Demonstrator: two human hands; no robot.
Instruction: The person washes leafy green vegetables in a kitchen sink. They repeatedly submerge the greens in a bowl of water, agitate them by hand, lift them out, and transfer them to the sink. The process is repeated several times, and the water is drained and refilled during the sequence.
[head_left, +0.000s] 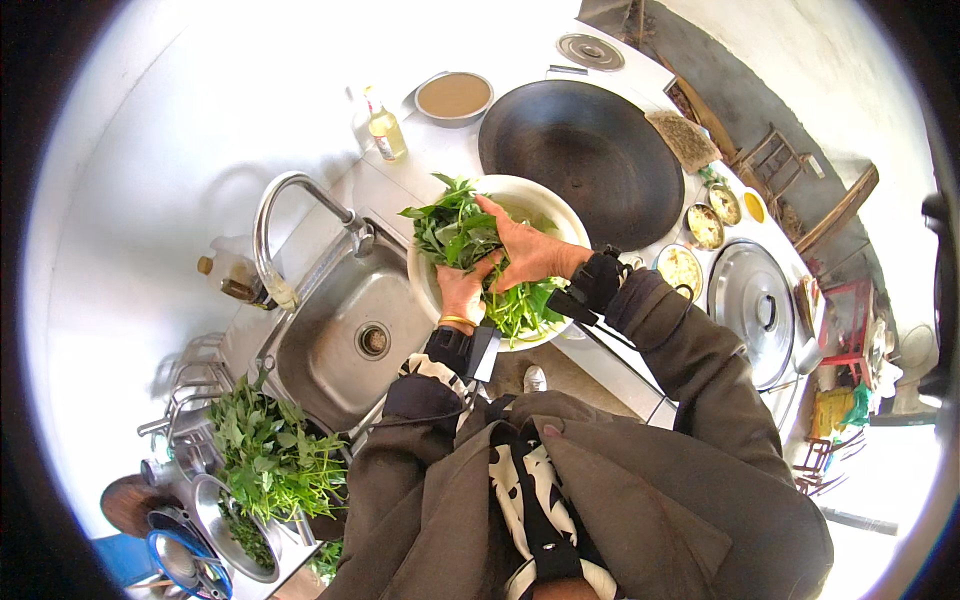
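Observation:
Both hands grip one bundle of leafy green stems (459, 232) over a large white basin (571, 217). My left hand (461, 291) holds the bundle from below, near the basin's left side. Across its right side lies my right hand (529, 247), thumb and fingers spread around the leaves. Paler stems (525, 307) trail down inside the basin beneath my hands. The basin sits between the steel sink (337, 337) and a big dark wok (577, 165). My fingers and the leaves hide much of the basin's inside.
A curved tap (289, 180) arches over the sink. More greens (274, 450) are heaped at the lower left, beside a metal bowl (262, 559). Beyond stand a glass bottle (386, 135) and a bowl of brown liquid (454, 97). A lidded pot (750, 300) and food bowls (679, 270) are at right.

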